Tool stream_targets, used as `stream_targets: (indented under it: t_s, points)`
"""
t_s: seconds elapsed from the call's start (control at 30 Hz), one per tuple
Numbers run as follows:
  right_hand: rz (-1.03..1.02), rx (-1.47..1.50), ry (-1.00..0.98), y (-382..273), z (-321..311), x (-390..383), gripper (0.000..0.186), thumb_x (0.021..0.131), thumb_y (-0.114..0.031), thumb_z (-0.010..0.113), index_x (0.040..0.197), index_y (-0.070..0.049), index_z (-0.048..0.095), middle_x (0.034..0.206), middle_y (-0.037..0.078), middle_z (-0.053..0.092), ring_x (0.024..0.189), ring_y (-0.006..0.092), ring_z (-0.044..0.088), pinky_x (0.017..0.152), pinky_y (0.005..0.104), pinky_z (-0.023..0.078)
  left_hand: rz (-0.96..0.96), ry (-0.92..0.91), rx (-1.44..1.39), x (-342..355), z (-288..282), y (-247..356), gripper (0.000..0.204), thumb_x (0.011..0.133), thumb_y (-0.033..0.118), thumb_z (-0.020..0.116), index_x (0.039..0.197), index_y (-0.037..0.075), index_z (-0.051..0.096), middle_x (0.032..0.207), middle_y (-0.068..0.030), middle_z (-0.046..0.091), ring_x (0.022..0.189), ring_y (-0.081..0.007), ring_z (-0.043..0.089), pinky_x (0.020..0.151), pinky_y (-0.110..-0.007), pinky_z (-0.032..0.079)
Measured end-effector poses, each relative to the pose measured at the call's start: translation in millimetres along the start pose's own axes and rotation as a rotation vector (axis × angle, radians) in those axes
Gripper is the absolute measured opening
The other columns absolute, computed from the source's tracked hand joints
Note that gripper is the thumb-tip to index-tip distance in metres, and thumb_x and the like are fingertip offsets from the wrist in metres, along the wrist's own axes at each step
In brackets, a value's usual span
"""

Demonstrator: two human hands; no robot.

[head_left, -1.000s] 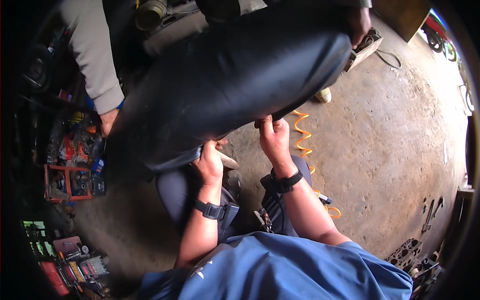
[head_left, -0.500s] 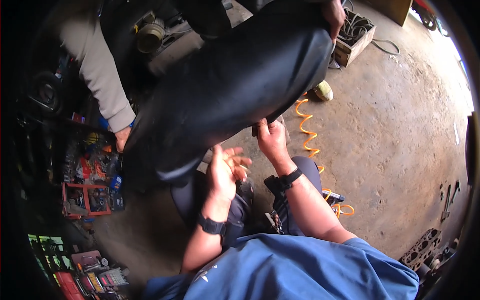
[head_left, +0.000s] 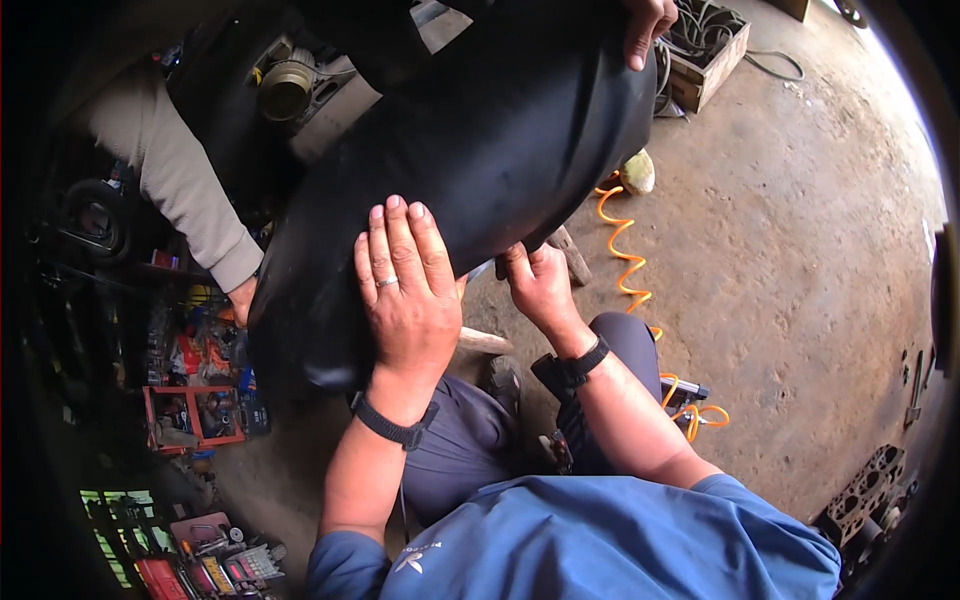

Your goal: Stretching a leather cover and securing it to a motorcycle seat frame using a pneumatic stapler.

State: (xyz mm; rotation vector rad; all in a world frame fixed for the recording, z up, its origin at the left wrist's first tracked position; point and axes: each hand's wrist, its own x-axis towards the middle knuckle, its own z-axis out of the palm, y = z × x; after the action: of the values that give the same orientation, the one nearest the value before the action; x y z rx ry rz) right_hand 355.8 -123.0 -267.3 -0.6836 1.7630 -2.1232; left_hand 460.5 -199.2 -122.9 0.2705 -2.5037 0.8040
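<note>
Head view: a long black seat (head_left: 450,180) lies slantwise in front of the person, from the low left end up to the high right end, raised above the concrete floor (head_left: 790,230). The person's left hand (head_left: 410,285) rests palm down on top of the seat, toward its left end, with the fingers straight and side by side, gripping nothing; one finger wears a ring (head_left: 388,282). The right hand (head_left: 540,285) is at the seat's near edge, right of the left hand, its fingers curled in narrow. The tips are partly hidden, so what they pinch cannot be told. Each wrist wears a black strap (head_left: 583,366).

At the seat's left end is another hand (head_left: 242,299), coming from a beige sleeve (head_left: 190,195); its fingers are mostly hidden, and their state cannot be told. One more hand (head_left: 648,28) grips the seat's upper right end, fingers bent over the edge.

Beyond that end stands a wooden box (head_left: 722,72) of cables (head_left: 697,28). An orange coiled hose (head_left: 628,248) runs on the floor to the right of the seat. A red tray (head_left: 193,412) sits just left of the seat's low end. Below its near edge lies a pale wooden stick (head_left: 484,342).
</note>
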Motion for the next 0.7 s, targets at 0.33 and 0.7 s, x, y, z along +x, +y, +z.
stream_targets:
  t_s: [0.33, 0.7]
  points:
    - [0.176, 0.405, -0.066, -8.3, 9.6, -11.3, 0.031, 0.106, -0.025, 0.064, 0.095, 0.003, 0.07, 0.08, 0.006, 0.072, 0.077, 0.0126, 0.068, 0.069, 0.0324, 0.054, 0.049, 0.063, 0.07, 0.2, 5.7, 1.3, 0.083, 0.07, 0.013, 0.08, 0.144, -0.011, 0.05, 0.145, -0.0299, 0.054, 0.137, -0.0445, 0.053, 0.115, -0.055, 0.043]
    - [0.307, 0.692, -0.391, -22.2, -28.8, -26.6, 0.036, 0.109, -0.026, 0.057, 0.134, 0.001, 0.056, 0.104, 0.003, 0.067, 0.088, 0.0084, 0.061, 0.077, 0.0259, 0.052, 0.02, 0.086, -0.003, 4.9, -0.2, 0.6, 0.073, 0.075, 0.005, 0.074, 0.143, -0.009, 0.052, 0.145, -0.0286, 0.055, 0.136, -0.0429, 0.054, 0.115, -0.054, 0.042]
